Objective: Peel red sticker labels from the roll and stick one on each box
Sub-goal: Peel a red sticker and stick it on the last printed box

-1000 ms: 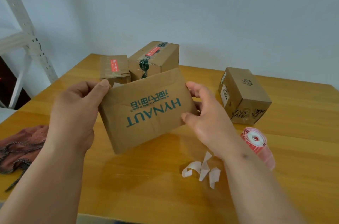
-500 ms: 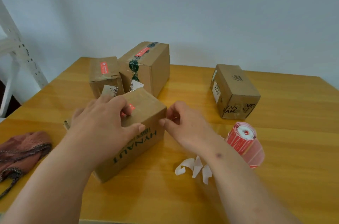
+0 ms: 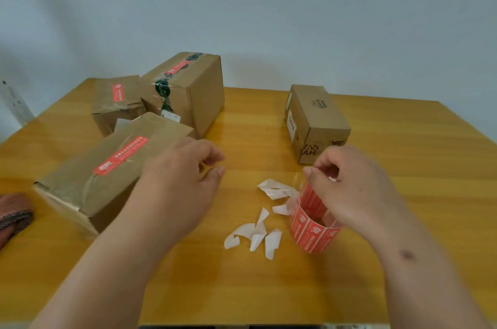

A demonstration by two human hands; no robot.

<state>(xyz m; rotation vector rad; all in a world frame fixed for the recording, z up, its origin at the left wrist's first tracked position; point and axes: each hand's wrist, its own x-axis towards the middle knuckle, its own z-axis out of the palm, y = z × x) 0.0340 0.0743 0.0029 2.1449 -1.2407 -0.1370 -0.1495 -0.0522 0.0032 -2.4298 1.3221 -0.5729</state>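
A long cardboard box (image 3: 80, 188) lies at the near left with a red sticker (image 3: 121, 155) along its top. My left hand (image 3: 183, 175) hovers just off its right end, fingers loosely curled and holding nothing. My right hand (image 3: 355, 186) grips the upper rim of the red sticker roll (image 3: 309, 231), which stands on the table. A small box (image 3: 118, 110) and a taller box (image 3: 199, 94) at the back left each carry a red sticker. The box (image 3: 317, 118) at the back right shows no red sticker on its visible faces.
White backing-paper scraps (image 3: 252, 237) lie curled on the wooden table (image 3: 242, 288) between my hands, with more scraps (image 3: 274, 188) beside the roll. A dark red cloth (image 3: 13, 213) sits at the left edge. A white shelf upright (image 3: 13, 102) stands at the far left.
The long box, held up in both hands a second ago, now lies on the table with its sticker on top. My left hand came off it and my right hand moved right onto the roll.
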